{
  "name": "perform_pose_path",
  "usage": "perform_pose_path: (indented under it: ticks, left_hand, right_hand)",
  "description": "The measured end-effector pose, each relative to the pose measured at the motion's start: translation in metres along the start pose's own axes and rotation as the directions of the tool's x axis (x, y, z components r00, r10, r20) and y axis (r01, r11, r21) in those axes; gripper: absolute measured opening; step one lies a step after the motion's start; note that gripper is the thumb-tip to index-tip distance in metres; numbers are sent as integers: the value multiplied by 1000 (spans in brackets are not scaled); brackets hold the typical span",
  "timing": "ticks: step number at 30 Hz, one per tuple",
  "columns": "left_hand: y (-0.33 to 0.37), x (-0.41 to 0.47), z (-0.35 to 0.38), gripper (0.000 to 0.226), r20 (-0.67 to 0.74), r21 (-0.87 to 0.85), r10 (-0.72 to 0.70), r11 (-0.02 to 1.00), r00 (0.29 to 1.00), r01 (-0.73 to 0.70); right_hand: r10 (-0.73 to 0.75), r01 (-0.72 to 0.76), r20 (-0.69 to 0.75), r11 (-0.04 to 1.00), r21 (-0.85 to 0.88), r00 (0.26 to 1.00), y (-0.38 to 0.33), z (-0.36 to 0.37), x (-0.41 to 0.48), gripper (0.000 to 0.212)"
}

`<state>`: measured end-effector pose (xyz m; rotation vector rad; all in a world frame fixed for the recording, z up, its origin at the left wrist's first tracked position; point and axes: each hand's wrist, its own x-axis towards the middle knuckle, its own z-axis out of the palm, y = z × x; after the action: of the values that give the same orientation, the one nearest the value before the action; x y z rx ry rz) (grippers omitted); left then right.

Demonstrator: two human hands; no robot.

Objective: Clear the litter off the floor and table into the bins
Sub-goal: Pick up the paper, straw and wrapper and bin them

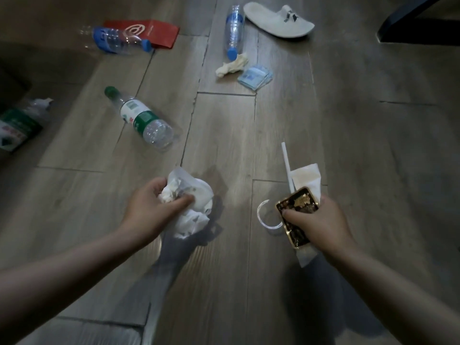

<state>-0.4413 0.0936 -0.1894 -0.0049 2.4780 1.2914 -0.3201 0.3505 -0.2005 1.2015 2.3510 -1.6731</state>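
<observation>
At the left edge of the frame a green packet (20,125) lies on the wooden floor (373,145). In the upper left a blue-capped bottle (114,41) overlaps a red packet (154,31), and below them lies a green-capped bottle (142,120). Lower centre, the left hand (154,207) curls its fingers round a wad of white paper (196,205). At top centre a slim bottle (234,31), a crumpled tissue (231,66), a blue wrapper (255,77) and a white slipper (278,21) lie close together. Lower right, the right hand (321,225) clutches a black-and-gold box (298,210), a straw (287,168) and a napkin (308,178).
</observation>
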Motion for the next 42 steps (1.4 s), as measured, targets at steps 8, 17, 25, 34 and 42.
perform_pose_path:
  ticks: [8,17,25,34,42]
  left_hand:
    - [28,55,26,19,32,-151,-25,988,999,30]
    - [82,10,40,15,-78,-182,-140,975,987,124]
    - [231,-83,-25,10,-79,-257,-161,957,984,136]
    - [514,-195,-148,12,-55,-396,-38,918,998,13]
    - [751,-314,-232,8,22,-489,240,850,971,-199]
  right_hand:
    - [48,-43,-34,991,125,998,-8,4,49,17]
    - [186,-146,-159,962,230,970,-45,-22,-2,19]
    - [231,-145,-223,928,344,947,-183,-118,-98,15]
    - [240,-74,-297,875,478,924,-419,-300,-243,16]
    - [25,248,-552,876,414,833,-590,-469,-369,20]
